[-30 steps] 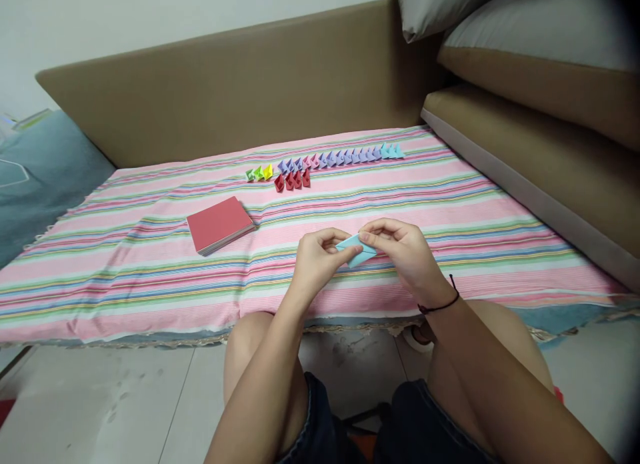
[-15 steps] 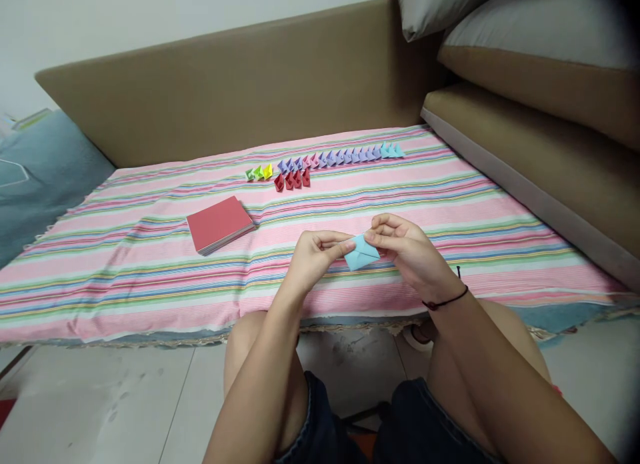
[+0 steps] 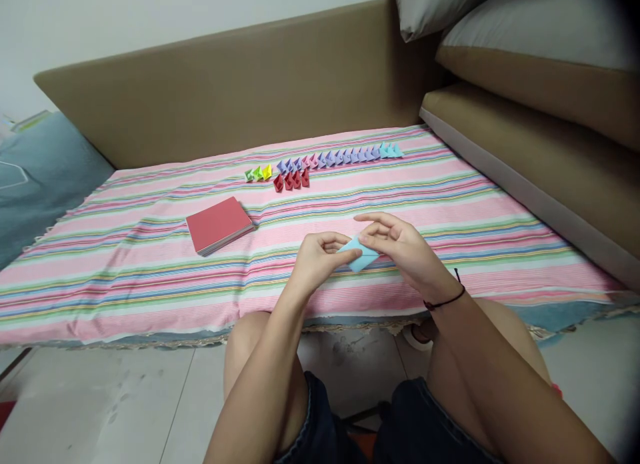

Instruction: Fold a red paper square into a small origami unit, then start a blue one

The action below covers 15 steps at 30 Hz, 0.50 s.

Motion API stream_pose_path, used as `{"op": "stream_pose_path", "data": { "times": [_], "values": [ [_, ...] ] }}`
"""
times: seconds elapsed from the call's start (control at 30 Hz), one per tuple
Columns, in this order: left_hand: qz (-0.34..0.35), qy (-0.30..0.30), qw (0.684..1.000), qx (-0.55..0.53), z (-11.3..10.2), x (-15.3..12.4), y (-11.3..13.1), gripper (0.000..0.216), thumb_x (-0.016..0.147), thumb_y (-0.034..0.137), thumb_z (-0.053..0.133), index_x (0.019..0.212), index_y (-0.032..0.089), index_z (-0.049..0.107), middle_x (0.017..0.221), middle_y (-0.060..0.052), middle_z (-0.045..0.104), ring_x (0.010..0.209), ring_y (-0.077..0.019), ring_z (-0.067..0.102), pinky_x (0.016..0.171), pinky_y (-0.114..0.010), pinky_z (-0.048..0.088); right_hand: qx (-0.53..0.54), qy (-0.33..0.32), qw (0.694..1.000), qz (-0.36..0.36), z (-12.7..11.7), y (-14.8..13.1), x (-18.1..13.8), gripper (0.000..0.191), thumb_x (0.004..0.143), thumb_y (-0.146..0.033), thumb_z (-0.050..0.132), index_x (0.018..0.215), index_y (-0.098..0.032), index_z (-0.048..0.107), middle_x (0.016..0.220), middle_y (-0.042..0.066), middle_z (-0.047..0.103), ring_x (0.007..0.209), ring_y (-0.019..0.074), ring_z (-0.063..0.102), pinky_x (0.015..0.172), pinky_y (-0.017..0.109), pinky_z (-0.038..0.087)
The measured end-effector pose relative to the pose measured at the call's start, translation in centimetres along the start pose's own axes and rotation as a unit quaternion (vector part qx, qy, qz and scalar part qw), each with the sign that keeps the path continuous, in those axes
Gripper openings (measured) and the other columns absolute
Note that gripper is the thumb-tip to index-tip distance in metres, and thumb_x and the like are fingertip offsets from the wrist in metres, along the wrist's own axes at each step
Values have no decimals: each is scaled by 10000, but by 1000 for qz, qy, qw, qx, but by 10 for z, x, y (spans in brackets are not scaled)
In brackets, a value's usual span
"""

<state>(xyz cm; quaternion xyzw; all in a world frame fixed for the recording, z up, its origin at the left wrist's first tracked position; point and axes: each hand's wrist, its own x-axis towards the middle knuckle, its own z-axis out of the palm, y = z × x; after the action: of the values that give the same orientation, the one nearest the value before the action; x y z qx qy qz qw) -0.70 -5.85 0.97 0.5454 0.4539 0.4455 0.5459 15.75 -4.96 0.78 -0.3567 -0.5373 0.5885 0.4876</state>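
Observation:
A small folded piece of light blue paper point(image 3: 364, 259) is held just above the striped cloth, between my two hands. My left hand point(image 3: 320, 257) pinches its left side, thumb on top and fingers curled behind. My right hand point(image 3: 395, 243) grips its upper right edge between thumb and fingers, with the index finger stretched out above. Part of the paper is hidden under the thumbs. Beyond my hands stand small folded paper boats in rows: purple ones point(image 3: 345, 157), light blue ones point(image 3: 391, 151), dark red ones point(image 3: 291, 180), and green and yellow ones point(image 3: 258, 173).
A stack of paper with a red top sheet point(image 3: 219, 224) lies left of my hands on the striped cloth point(image 3: 150, 277). Behind it rises a brown backrest point(image 3: 240, 91). Brown cushions point(image 3: 530, 157) are piled at the right, and a blue cushion point(image 3: 55, 157) is at the left.
The blue paper has turned to a more diamond-like angle. My left thumb has slid right across it, and my right index finger has lifted and stretched to the left.

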Motion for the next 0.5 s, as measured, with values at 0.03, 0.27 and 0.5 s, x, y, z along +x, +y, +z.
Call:
{"op": "stream_pose_path", "data": {
  "times": [0.03,0.27,0.5],
  "values": [
    [12,22,1000,-10,-1,1,-1,229,586,274,781,741,128,696,654,-39,681,587,-147,623,587,-265,504,6,-3,1000,3,1,1,0,399,695,-310,720,1068,-224,608,828,10,660,756,147,607,686,287,475],
    [47,88,994,-48,-1,3,-3,221,591,273,780,747,134,709,693,-37,701,644,-161,643,638,-278,519,-19,36,999,-24,5,8,2,363,677,-302,746,996,-186,616,707,6,669,693,170,646,705,332,512],
    [53,89,993,-50,-1,2,0,218,597,278,776,752,137,717,724,-48,713,674,-177,655,669,-299,528,-5,57,998,-18,4,6,1,347,665,-295,759,971,-185,639,725,17,704,715,182,666,743,354,531]
  ]
}}
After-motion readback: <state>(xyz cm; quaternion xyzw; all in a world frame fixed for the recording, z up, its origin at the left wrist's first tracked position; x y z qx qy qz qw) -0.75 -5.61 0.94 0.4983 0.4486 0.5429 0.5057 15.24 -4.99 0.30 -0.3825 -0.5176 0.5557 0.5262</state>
